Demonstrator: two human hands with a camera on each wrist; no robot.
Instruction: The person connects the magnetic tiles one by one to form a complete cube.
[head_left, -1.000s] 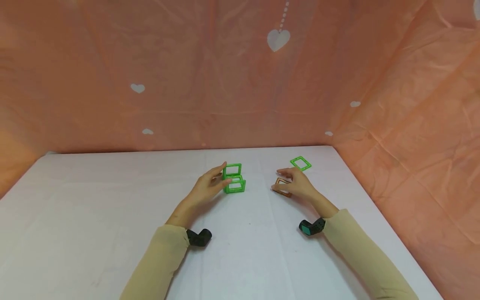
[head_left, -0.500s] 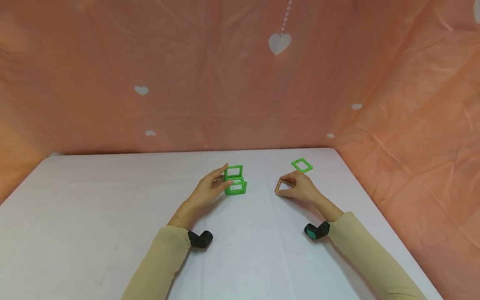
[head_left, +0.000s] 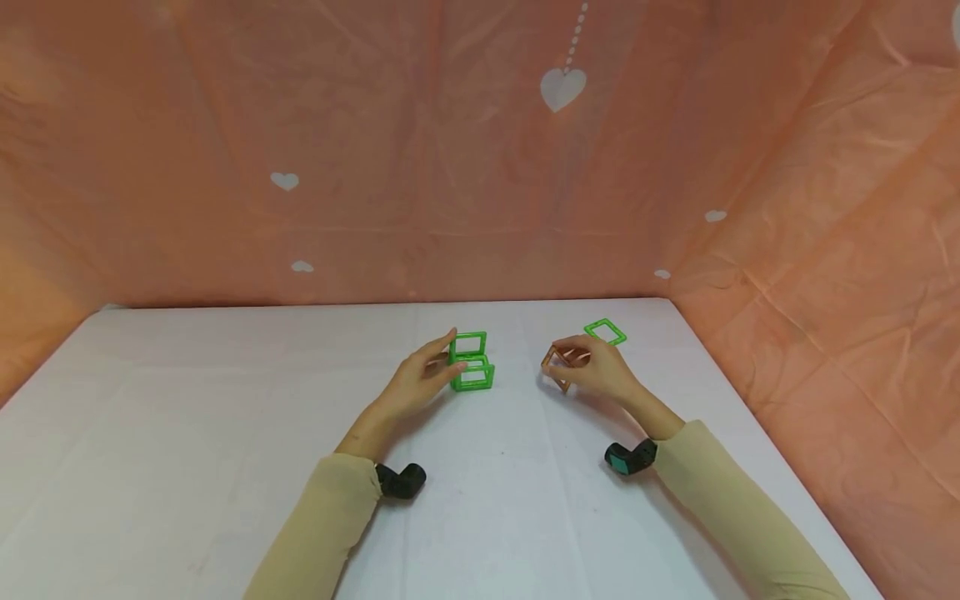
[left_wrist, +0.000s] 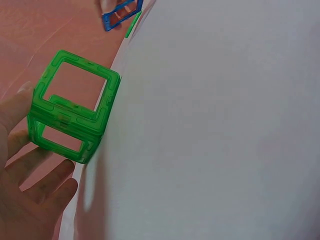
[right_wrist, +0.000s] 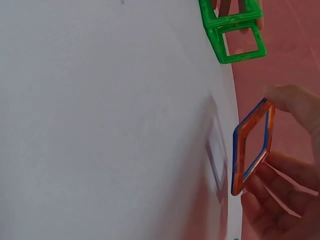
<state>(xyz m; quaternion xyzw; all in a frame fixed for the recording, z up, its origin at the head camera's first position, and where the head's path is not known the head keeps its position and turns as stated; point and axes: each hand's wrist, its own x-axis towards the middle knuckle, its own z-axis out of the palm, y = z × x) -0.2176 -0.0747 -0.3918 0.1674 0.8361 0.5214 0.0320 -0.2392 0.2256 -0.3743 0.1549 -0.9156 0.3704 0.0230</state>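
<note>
White cloth (head_left: 225, 433) below; left hand (head_left: 411, 377) grips joined green frames (left_wrist: 70, 121); right hand (head_left: 600, 369) pinches a steeply tilted orange square (right_wrist: 240, 155).

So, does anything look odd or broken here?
Nothing looks broken or spilled. One oddity: the square between the right fingers looks orange in the right wrist view but blue in the left, perhaps two layers. The loose green square merely lies at an angle.
</note>
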